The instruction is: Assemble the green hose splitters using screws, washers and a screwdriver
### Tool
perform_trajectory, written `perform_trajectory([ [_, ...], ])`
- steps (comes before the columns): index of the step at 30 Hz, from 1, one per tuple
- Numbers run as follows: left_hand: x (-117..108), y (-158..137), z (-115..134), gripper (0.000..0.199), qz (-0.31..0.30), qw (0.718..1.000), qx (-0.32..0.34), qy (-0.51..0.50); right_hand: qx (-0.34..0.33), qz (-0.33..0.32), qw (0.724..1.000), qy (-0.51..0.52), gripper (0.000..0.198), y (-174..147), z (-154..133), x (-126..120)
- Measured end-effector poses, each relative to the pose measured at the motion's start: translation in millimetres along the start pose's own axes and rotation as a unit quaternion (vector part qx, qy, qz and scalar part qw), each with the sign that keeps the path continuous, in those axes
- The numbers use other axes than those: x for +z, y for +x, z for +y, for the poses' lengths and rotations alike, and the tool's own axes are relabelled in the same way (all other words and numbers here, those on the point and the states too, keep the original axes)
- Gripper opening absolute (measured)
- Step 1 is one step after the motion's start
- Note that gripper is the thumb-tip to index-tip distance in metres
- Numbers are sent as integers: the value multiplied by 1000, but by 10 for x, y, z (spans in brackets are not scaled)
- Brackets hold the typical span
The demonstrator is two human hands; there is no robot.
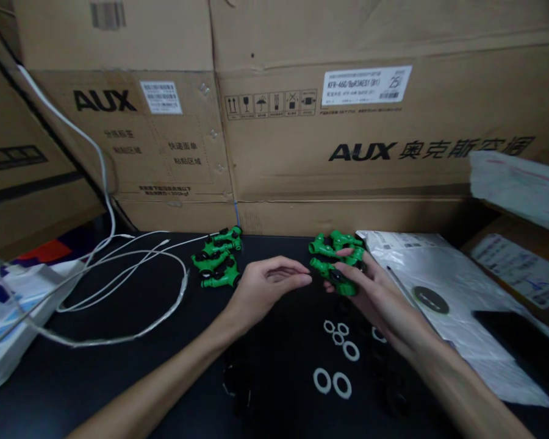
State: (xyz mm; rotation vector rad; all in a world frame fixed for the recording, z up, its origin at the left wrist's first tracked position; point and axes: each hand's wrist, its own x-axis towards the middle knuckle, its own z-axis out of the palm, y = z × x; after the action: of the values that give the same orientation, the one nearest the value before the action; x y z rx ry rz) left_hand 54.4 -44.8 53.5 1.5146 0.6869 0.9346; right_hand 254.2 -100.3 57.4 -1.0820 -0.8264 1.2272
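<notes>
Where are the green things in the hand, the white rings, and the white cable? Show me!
green fittings (343, 285): head view, on the green piece gripped by the right hand's fingers.
white rings (341, 385): head view, on the band of a near ring.
white cable (119, 277): head view, on the looped strands lying on the table.

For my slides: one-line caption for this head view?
Right hand grips green plastic fittings; open left hand alongside, white rings on black table.

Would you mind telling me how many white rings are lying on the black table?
6 white rings: three clustered near the right wrist, one just below, and two side by side nearest the camera. A seventh may be hidden beside the right hand.
</notes>
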Motion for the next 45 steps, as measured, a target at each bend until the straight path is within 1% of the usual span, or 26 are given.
perform_trajectory([
  [1,-60,13,-37,24,21,1000,-10,-18,8,0,1000,-5,47,-13,20,29],
  [3,-124,28,-111,24,42,998,2,-37,26,-4,1000,-14,52,-46,64,85],
  [5,-130,26,-167,22,37,998,35,-45,41,-13,999,-22,55,-84,99,135],
  [7,-114,10,-198,20,21,997,45,-53,56,-21,998,-24,57,-120,114,179],
  [12,-93,-44,-212,24,-15,992,-17,-121,83,-5,997,9,60,-163,93,259],
  [15,-90,-68,-206,26,-5,989,-20,-144,92,-6,996,16,63,-160,100,273],
  [18,-82,-88,-195,31,-4,988,-29,-149,101,-10,995,-18,73,-153,128,252],
  [21,-76,-105,-193,29,-15,989,-41,-144,82,11,994,-67,91,-148,143,208],
  [22,-74,-109,-196,28,-15,988,-42,-145,72,14,993,-88,93,-146,141,195],
  [24,-70,-117,-207,28,-11,988,-44,-149,56,-13,989,-140,86,-138,131,184],
  [27,-64,-127,-223,28,1,987,-51,-150,37,-94,970,-222,60,-115,117,204],
  [28,-62,-128,-228,28,5,987,-52,-151,29,-110,965,-236,53,-105,116,216],
  [31,-60,-131,-234,27,0,983,-60,-173,-13,-128,958,-256,39,-78,118,243],
  [34,-52,-138,-227,26,-26,975,-77,-205,-50,-132,950,-279,33,-75,122,239],
  [38,-38,-148,-216,23,-36,972,-82,-217,-66,-122,946,-294,31,-115,117,206],
  [42,-37,-152,-216,23,-43,974,-90,-202,-36,-127,948,-290,33,-158,102,195],
  [45,-39,-160,-212,23,-45,982,-76,-168,-7,-140,956,-259,34,-176,104,196],
])
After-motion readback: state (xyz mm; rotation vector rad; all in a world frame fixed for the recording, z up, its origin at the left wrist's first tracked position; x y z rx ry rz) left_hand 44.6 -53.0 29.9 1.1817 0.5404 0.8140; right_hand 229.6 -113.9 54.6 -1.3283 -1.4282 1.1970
